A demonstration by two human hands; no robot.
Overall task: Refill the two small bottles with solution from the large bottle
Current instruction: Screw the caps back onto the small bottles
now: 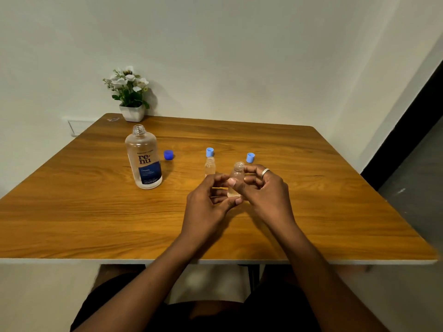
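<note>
The large clear bottle (pixel 143 157) with a blue label stands uncapped at the left of the wooden table (pixel 96 212), its dark blue cap (pixel 168 155) just to its right. One small clear bottle (pixel 210 166) stands open near the middle, a light blue cap (pixel 210 152) behind it. The other small bottle (pixel 236 176) is open, upright and held between both hands. My right hand (pixel 263 190), wearing a ring, wraps it from the right. My left hand (pixel 208 200) touches its lower part with thumb and fingertips. A second light blue cap (pixel 250 157) lies behind it.
A white pot of white flowers (pixel 130 94) stands at the table's far left corner against the wall. A wall socket (pixel 78 128) sits beside that corner. The table's near edge runs just above my lap.
</note>
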